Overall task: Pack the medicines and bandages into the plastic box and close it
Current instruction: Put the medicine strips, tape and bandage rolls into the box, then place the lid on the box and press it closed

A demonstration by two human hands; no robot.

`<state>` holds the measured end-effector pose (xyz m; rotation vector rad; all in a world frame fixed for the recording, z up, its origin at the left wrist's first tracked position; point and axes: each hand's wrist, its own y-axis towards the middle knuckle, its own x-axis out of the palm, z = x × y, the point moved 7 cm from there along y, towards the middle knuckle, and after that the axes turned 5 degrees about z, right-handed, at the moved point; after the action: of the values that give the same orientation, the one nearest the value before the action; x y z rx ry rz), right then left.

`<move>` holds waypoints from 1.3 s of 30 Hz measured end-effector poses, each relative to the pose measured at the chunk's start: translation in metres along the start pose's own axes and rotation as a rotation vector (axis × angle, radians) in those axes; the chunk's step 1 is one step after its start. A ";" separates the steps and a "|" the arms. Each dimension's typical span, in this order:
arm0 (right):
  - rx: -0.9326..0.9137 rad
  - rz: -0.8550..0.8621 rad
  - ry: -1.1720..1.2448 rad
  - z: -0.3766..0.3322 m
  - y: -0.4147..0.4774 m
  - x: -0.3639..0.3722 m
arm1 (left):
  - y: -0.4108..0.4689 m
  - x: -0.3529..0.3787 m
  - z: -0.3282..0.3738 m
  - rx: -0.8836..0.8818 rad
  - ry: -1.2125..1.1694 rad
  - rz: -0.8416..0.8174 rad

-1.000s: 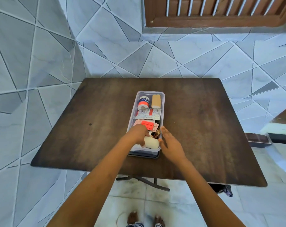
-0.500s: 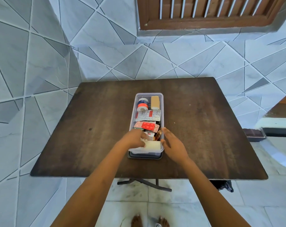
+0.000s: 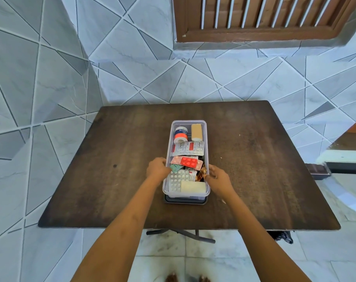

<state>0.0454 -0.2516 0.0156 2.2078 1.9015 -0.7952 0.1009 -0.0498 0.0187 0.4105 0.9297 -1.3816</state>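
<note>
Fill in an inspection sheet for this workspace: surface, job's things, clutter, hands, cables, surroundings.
Surface: dark wooden table, bare around the box.
Job's things: clear plastic box open, packed with adhesive tape roll, tan bandage, red blister pack, white pill strip, white pad; dark lid seems to lie under the box.
Clutter: nothing seen.
Hands: left hand on the box's left rim; right hand at its right rim; both empty.
Cables: nothing seen.
Surroundings: grey tiled wall, brown louvred window.
</note>
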 end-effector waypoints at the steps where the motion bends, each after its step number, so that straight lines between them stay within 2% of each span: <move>1: -0.003 0.011 0.011 -0.002 0.000 0.000 | 0.001 -0.003 -0.001 -0.004 -0.007 0.019; 5: -0.052 -0.012 0.033 -0.027 0.001 0.008 | 0.006 -0.026 -0.009 -0.010 -0.051 0.063; 9: -0.095 -0.085 0.063 -0.059 0.000 0.045 | 0.014 -0.069 -0.039 -0.043 -0.035 0.120; 14: -0.011 -0.173 0.156 -0.063 -0.011 0.102 | 0.019 -0.094 -0.090 -0.174 -0.044 0.116; 21: 0.067 -0.192 0.112 -0.042 -0.012 0.126 | 0.018 -0.082 -0.115 -0.199 -0.060 0.052; 23: 0.044 -0.113 0.060 -0.035 -0.006 0.115 | 0.019 -0.079 -0.116 -0.176 -0.060 0.043; 26: 0.082 0.252 -0.091 -0.013 0.006 0.068 | 0.023 -0.077 -0.114 -0.145 -0.098 0.016; 28: 0.185 0.371 -0.257 0.007 0.011 0.042 | 0.024 -0.074 -0.113 -0.138 -0.131 -0.009; 31: 0.346 0.313 -0.362 0.032 0.019 0.029 | 0.024 -0.067 -0.107 -0.118 -0.179 -0.035; 33: 0.379 0.267 -0.342 0.040 0.023 0.028 | 0.024 -0.063 -0.102 -0.098 -0.199 -0.044; 39: 0.430 0.295 -0.179 0.054 0.036 0.001 | 0.028 -0.048 -0.083 -0.086 -0.255 -0.085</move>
<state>0.0629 -0.2806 -0.0397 2.4648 1.3755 -1.3916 0.1053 0.0482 -0.0019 0.1263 0.7994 -1.4271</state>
